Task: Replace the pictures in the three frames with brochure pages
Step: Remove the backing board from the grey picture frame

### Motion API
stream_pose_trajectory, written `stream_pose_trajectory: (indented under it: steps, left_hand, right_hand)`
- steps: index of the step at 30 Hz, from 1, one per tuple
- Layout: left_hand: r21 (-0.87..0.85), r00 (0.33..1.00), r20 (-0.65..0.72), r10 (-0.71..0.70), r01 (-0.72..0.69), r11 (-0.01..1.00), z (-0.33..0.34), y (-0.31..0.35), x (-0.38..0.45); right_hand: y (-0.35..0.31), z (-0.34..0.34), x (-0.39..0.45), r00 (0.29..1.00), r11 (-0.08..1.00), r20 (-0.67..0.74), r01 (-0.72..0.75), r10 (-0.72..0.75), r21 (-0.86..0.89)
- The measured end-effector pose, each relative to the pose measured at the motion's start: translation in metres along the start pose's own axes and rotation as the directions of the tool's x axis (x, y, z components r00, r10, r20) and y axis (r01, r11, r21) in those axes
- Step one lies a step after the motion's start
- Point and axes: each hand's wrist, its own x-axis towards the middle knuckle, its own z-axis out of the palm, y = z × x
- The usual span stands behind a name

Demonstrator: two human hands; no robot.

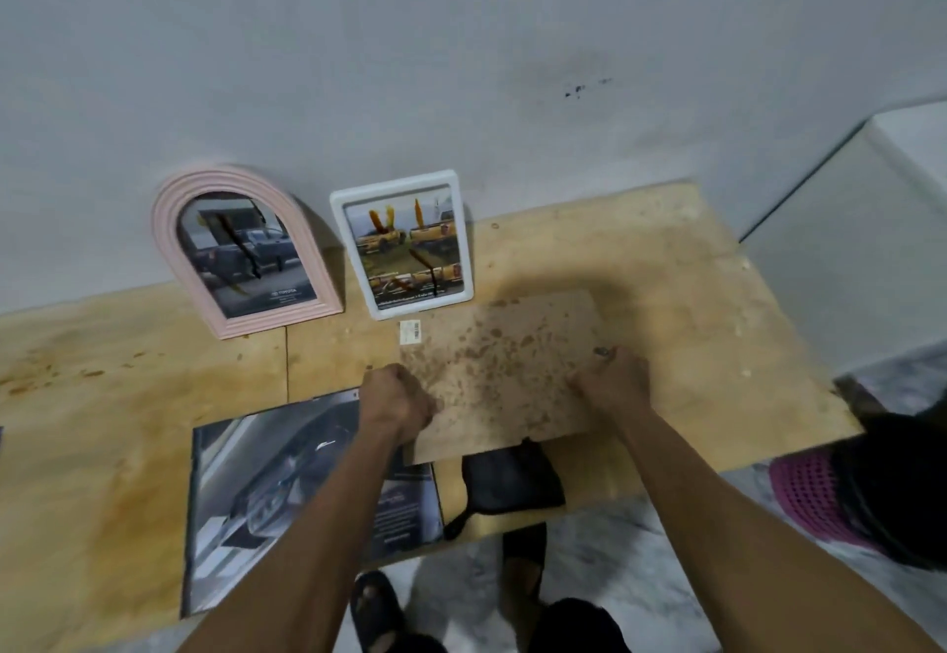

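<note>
A third frame (505, 370) lies face down on the wooden table (717, 345), its brown speckled backboard up. My left hand (397, 404) rests fisted on its left edge. At the right edge, my right hand (612, 378) has its fingers curled by a small metal clip (603, 351). A pink arched frame (241, 252) and a white rectangular frame (405, 242) lean against the wall, both showing truck pictures. The brochure (287, 504) lies open under my left forearm.
A black fold-out stand (507, 483) lies at the table's front edge, just under the face-down frame. A small white sticker (410, 332) sits by the frame's far left corner. A pink and black object (850, 488) is at the right. My feet in sandals show below.
</note>
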Motion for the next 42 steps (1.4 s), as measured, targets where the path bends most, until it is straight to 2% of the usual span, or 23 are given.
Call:
stream_pose_trajectory:
  steps: [4,8,12,15,20,24,29,33,38,42]
  left_hand:
    - [0.084,0.998,-0.054,0.026,-0.021,0.996,0.018,0.009,0.011]
    - [0.183,0.993,-0.084,0.077,-0.061,0.981,0.027,0.013,0.020]
    - [0.157,0.992,-0.097,0.078,-0.062,0.986,0.034,0.012,0.026]
    - [0.213,0.992,-0.097,0.086,-0.064,0.975,0.036,0.014,0.022]
    - [0.175,0.989,-0.125,0.077,-0.054,0.983,0.033,0.010,0.017]
    - [0.117,0.979,-0.186,0.087,-0.066,0.991,0.009,0.000,0.002]
    - [0.189,0.966,-0.249,0.070,-0.022,0.982,-0.053,-0.054,-0.010]
    - [0.272,0.948,-0.313,0.062,0.027,0.962,-0.108,-0.106,-0.022]
    - [0.351,0.962,-0.271,0.028,0.072,0.933,-0.154,-0.177,-0.031]
    - [0.369,0.974,-0.221,0.047,0.039,0.928,-0.160,-0.215,-0.020]
  right_hand:
    - [0.001,0.002,0.022,0.999,1.000,0.036,-0.007,0.007,-0.006]
    - [0.004,0.005,0.035,0.998,0.995,0.061,0.026,-0.021,-0.093]
    - [0.003,0.009,0.038,0.996,0.980,0.077,0.064,-0.050,-0.190]
    - [0.004,0.013,0.038,0.996,0.977,0.081,0.064,-0.048,-0.204]
    - [-0.001,0.015,0.026,0.997,0.968,0.071,0.052,-0.035,-0.245]
    - [-0.013,0.032,-0.004,0.986,0.948,0.019,0.165,-0.166,-0.271]
    - [-0.051,0.069,-0.064,0.935,0.911,0.087,0.354,-0.343,-0.211]
    - [-0.062,0.117,-0.122,0.900,0.887,0.134,0.433,-0.415,-0.161]
    - [-0.047,0.168,-0.179,0.928,0.933,0.169,0.350,-0.332,-0.085]
    - [-0.031,0.194,-0.209,0.958,0.934,0.095,0.286,-0.272,-0.216]
